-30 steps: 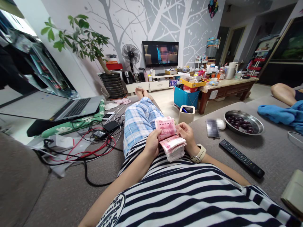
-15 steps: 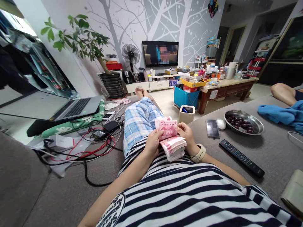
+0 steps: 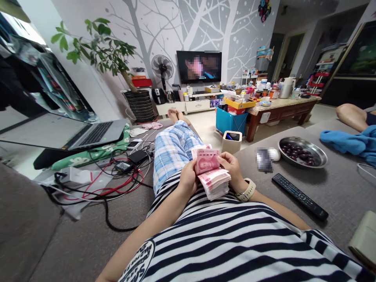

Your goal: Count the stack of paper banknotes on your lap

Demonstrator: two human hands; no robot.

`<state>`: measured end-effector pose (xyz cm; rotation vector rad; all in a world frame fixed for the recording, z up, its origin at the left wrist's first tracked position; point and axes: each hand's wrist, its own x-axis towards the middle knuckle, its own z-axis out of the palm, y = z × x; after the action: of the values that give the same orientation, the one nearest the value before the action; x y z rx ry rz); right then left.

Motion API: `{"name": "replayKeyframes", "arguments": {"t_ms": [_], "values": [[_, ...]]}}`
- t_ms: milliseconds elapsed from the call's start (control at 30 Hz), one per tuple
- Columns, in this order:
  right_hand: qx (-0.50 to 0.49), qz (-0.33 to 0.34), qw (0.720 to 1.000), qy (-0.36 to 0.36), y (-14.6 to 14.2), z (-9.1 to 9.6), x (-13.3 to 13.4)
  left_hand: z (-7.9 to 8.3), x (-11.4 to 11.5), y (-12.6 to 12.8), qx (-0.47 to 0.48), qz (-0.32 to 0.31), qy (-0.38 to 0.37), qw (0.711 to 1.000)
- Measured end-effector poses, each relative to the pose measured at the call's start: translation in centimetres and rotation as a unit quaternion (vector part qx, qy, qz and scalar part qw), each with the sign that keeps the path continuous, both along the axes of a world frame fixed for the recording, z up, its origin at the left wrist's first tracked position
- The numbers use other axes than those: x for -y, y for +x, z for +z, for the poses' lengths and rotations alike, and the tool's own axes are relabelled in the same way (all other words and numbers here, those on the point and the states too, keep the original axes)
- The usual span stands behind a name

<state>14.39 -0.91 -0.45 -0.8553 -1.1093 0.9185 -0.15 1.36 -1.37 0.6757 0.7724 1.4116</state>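
Observation:
A thick wad of pink 100 banknotes [image 3: 216, 183] is held over my lap, folded so that its lower part fans toward me. The upper notes [image 3: 206, 161] stand up with a printed portrait showing. My left hand [image 3: 188, 175] is closed on the left side of the wad, its fingers partly behind the notes. My right hand [image 3: 231, 166] pinches the upper right edge of the notes, with the other fingers hidden behind the wad. A pale watch [image 3: 247, 190] is on my right wrist.
On the sofa to the right are a remote control [image 3: 299, 196], a steel bowl [image 3: 323, 159] of dark red fruit and a blue cloth [image 3: 349, 141]. Tangled cables [image 3: 129, 182] and a laptop [image 3: 96, 135] lie left. Beyond stand a bin [image 3: 232, 145] and a cluttered table [image 3: 273, 113].
The left thumb has slid off the front of the upper notes to their left edge, uncovering the portrait. The right hand has barely moved. The television picture is different.

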Motion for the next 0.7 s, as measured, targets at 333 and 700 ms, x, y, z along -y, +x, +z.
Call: {"name": "replayKeyframes", "arguments": {"t_ms": [333,700], "values": [[-0.016,0.005,1.000,0.005,-0.02,0.10,0.03,0.19,0.14,-0.13,-0.024,-0.014,0.008,1.000],[-0.015,0.031,0.999,0.037,-0.18,0.27,0.51,0.72,0.75,-0.08,-0.051,-0.003,0.030,0.998]]}}
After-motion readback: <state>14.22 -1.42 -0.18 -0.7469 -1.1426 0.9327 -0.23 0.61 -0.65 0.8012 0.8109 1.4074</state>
